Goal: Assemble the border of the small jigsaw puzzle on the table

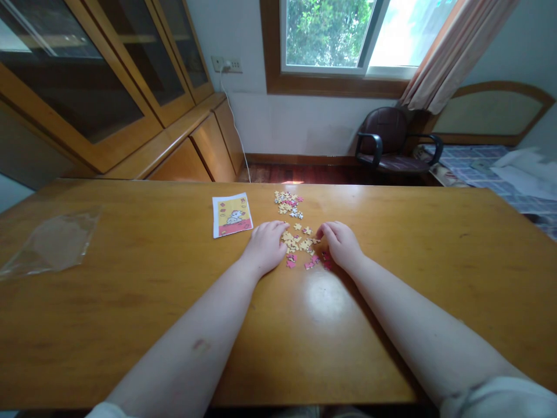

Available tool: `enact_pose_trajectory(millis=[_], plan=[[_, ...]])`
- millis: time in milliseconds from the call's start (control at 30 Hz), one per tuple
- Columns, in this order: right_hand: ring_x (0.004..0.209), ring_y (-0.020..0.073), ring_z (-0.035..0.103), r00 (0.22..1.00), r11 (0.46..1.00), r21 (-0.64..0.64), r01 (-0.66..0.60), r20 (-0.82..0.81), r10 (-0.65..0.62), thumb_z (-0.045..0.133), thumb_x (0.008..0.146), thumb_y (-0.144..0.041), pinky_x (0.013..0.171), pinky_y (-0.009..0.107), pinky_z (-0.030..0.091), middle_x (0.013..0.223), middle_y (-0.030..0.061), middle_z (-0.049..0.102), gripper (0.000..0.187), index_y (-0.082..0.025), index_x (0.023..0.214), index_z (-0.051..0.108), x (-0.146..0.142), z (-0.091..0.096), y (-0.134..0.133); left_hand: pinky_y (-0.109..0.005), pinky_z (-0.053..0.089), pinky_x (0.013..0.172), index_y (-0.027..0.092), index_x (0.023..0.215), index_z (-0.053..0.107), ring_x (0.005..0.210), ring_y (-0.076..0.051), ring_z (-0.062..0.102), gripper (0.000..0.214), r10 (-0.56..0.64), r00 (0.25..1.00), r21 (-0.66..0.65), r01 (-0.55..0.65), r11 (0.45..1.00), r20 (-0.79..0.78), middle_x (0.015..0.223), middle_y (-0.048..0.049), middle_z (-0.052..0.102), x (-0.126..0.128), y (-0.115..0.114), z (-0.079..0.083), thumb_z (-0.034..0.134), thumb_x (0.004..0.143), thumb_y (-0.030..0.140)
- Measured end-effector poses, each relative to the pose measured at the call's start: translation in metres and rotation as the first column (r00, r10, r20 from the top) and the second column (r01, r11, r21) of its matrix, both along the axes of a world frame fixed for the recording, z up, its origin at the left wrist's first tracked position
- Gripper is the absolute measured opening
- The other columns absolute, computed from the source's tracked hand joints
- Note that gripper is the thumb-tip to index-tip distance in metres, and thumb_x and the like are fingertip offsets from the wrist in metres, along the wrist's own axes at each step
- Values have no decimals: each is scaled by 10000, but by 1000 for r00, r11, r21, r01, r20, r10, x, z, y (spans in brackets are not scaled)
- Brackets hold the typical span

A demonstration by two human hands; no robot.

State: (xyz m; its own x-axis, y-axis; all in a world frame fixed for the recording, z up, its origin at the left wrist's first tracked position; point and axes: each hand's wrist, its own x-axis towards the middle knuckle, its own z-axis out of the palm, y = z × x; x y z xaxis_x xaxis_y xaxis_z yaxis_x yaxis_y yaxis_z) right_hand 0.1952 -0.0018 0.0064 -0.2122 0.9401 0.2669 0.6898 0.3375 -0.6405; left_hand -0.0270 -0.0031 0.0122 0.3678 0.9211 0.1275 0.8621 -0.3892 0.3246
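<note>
Small jigsaw puzzle pieces lie loose on the wooden table (183,325) between my two hands. Yellow pieces (292,241) make up most of the near group, with pink pieces (312,262) along its lower edge. My left hand (265,245) rests flat at the left side of this group, thumb and fingers apart around its edge. At the right side, my right hand (342,242) has its fingers bent and drawn together, the tips on a yellow puzzle piece (316,240). Some pink pieces are partly in its shadow. A second pile of mixed pieces (287,203) lies farther back.
A picture card (232,215) with a white animal on yellow and pink lies left of the pieces. A clear plastic bag (52,241) is at the far left. Beyond the table stand a glass-door cabinet (209,145) and a dark armchair (387,139).
</note>
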Motion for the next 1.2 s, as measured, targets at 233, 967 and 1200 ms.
enact_pose_trajectory(millis=[233,967,1200], plan=[[701,174,587,993,993,-33,-111,45,113,306,983,-372,751,294,414,655,28,645,486,-202,660,626,-4,5,-3,-475,317,1110,185,1287,567,1251,-271,478,470,-43,999,-21,43,999,-31,1373,-98,542,2,-1,-4,498,822,203],[746,184,563,978,981,-12,-193,76,194,333,982,-383,760,308,403,705,39,642,453,-201,767,687,-3,5,-3,-437,398,997,267,821,745,1015,-217,590,296,-170,985,84,166,983,37,975,-13,726,-1,1,4,501,800,100],[817,194,586,995,995,-32,-99,8,99,345,966,-362,798,314,407,798,50,683,408,-195,790,673,-1,3,1,-401,439,851,263,804,735,857,-223,612,274,-157,987,44,158,986,-27,822,-1,734,-2,2,3,504,778,116]])
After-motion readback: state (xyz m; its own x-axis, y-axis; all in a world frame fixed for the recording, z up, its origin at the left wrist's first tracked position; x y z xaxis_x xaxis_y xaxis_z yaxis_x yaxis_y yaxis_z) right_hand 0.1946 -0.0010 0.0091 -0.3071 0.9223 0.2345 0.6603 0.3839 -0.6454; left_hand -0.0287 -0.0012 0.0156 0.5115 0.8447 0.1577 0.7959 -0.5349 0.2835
